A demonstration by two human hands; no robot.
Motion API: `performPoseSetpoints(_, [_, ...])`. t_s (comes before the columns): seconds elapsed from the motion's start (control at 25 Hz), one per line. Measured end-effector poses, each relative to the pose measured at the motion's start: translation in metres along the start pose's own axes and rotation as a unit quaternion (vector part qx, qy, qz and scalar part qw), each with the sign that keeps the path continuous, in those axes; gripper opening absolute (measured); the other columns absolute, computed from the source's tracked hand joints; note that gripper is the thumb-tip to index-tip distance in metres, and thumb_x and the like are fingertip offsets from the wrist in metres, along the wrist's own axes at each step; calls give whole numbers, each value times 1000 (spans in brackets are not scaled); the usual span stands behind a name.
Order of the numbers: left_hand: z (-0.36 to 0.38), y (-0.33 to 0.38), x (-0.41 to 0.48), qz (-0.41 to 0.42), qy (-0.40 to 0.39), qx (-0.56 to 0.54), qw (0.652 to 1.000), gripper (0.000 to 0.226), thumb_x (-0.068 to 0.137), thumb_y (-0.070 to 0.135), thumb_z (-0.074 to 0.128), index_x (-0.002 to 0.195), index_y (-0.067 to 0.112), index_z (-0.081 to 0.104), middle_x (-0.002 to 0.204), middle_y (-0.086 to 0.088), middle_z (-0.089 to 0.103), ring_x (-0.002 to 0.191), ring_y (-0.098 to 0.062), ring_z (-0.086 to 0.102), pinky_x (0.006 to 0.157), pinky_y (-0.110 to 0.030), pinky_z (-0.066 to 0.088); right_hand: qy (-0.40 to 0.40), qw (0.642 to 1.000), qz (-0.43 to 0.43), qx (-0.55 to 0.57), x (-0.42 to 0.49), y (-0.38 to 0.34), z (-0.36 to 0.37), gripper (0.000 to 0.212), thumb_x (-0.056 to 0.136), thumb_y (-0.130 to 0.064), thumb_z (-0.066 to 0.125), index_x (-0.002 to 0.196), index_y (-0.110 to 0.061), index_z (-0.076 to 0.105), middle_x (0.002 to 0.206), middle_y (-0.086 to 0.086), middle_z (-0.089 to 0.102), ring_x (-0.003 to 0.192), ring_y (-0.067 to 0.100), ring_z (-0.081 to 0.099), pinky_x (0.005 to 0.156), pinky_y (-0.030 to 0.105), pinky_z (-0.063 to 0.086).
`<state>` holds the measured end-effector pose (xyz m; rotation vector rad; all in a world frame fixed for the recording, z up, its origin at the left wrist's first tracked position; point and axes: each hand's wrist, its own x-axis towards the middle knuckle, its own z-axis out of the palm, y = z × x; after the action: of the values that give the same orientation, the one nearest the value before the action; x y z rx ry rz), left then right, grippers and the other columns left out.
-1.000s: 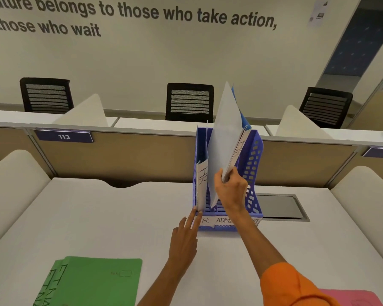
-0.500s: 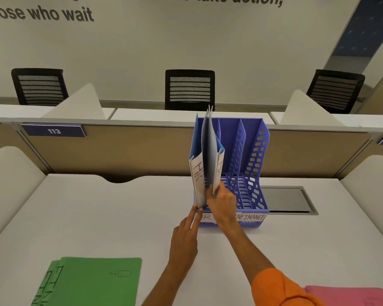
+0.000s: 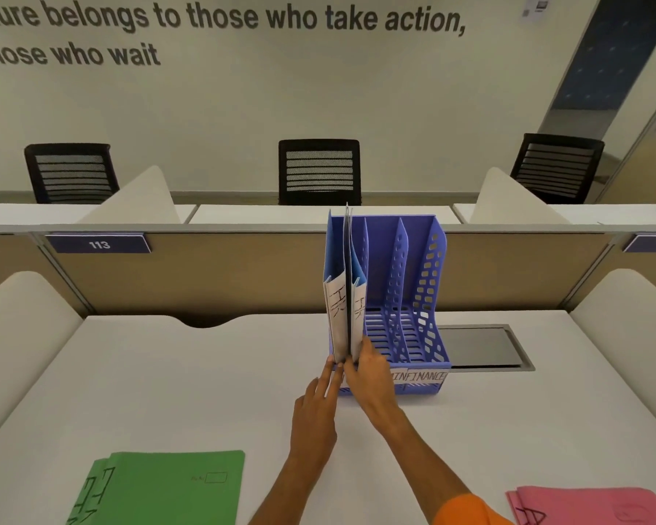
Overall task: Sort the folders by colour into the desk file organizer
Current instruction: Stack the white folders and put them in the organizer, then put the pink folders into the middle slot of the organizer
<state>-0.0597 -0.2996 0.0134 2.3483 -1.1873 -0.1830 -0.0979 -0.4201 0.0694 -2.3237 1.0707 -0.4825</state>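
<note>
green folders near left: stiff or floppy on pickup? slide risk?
The green folders look like thin card lying flat, so they would probably sag if lifted by one edge. There seem to be at least two, stacked loosely and offset on the smooth white desk, so the top one may slide off. Likely light.

Beyond the surface (image 3: 205, 373), three black mesh chairs (image 3: 319, 172) line the lettered wall (image 3: 243, 108), behind the "113" plate (image 3: 99, 244).

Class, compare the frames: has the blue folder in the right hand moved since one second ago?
Yes. The blue folder has dropped from tilted above the file organizer into its leftmost slot, upright.
</note>
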Motion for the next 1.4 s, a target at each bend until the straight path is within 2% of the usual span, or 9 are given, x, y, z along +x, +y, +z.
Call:
performPoseSetpoints(0.16, [-15, 14, -4, -33, -38, 74, 996, 88, 94, 20, 58, 150, 30, -9, 151, 10, -20, 149, -28, 13, 116, -47, 27, 0, 1000, -21, -20, -24, 1, -7, 52, 94, -36, 51, 139, -14, 37, 131, 8, 54, 119, 21, 53, 97, 34, 47])
performPoseSetpoints(0.28, [-25, 19, -21, -50, -24, 132, 990, 84, 97, 29, 52, 152, 28, -12, 152, 5, -28, 150, -27, 4, 118, -46, 22, 38, 997, -56, -47, -50, 6, -19, 66, 79, -28, 73, 134, -9, 44, 126, 13, 59, 114, 28, 58, 91, 39, 52])
performPoseSetpoints(0.4, [-32, 20, -42, -55, -11, 168, 984, 81, 96, 40, 50, 153, 25, -5, 160, -1, -17, 150, -29, 6, 117, -48, 22, 21, 997, -43, -54, -76, 17, -27, 89, 50, -34, 91, 124, -10, 48, 113, 14, 67, 99, 32, 67, 74, 41, 59])
performPoseSetpoints(0.48, [-40, 26, -60, -48, 12, 170, 984, 84, 88, 43, 63, 154, 23, 15, 162, -5, 4, 146, -32, 23, 111, -51, 34, 16, 996, -54, -63, -100, 26, -30, 85, 60, -43, 83, 128, -12, 44, 121, 13, 64, 107, 32, 64, 80, 42, 56])
performPoseSetpoints(0.64, [-42, 33, -94, -30, 17, 145, 989, 86, 69, 42, 82, 143, 19, 45, 151, -9, 41, 130, -33, 51, 95, -54, 48, 25, 990, -45, -129, -142, 39, -38, 68, 93, -58, 18, 134, -12, 47, 133, 10, 57, 121, 30, 55, 95, 41, 45])
performPoseSetpoints(0.8, [-45, 44, -121, -14, 35, 129, 991, 76, 81, 46, 68, 144, 20, 35, 150, -8, 42, 131, -34, 49, 100, -56, 43, 16, 988, -25, -150, -174, 41, -46, 72, 93, -60, 10, 132, -16, 52, 135, 7, 56, 122, 26, 54, 99, 41, 40])
performPoseSetpoints(0.96, [-38, 49, -137, -31, 23, 139, 990, 65, 96, 55, 15, 146, 20, 38, 154, -7, 37, 138, -33, 41, 115, -51, 11, -2, 989, -10, -144, -201, 46, -58, 71, 93, -59, 12, 128, -17, 57, 133, 6, 57, 121, 27, 55, 99, 42, 41])
performPoseSetpoints(1.08, [-33, 59, -147, -21, 30, 141, 989, 66, 95, 55, 17, 147, 19, 37, 156, -7, 33, 142, -32, 34, 115, -48, 0, -4, 989, 3, -145, -213, 50, -67, 72, 94, -58, 9, 128, -17, 58, 134, 6, 57, 122, 26, 54, 99, 41, 41])
performPoseSetpoints(1.4, [1, 107, -162, 7, -3, 121, 993, 71, 96, 59, 6, 145, 19, 38, 152, -10, 40, 137, -35, 41, 114, -49, 0, 11, 986, 41, -161, -242, 97, -104, 71, 96, -53, 5, 129, -17, 56, 136, 5, 55, 124, 25, 53, 101, 39, 36])
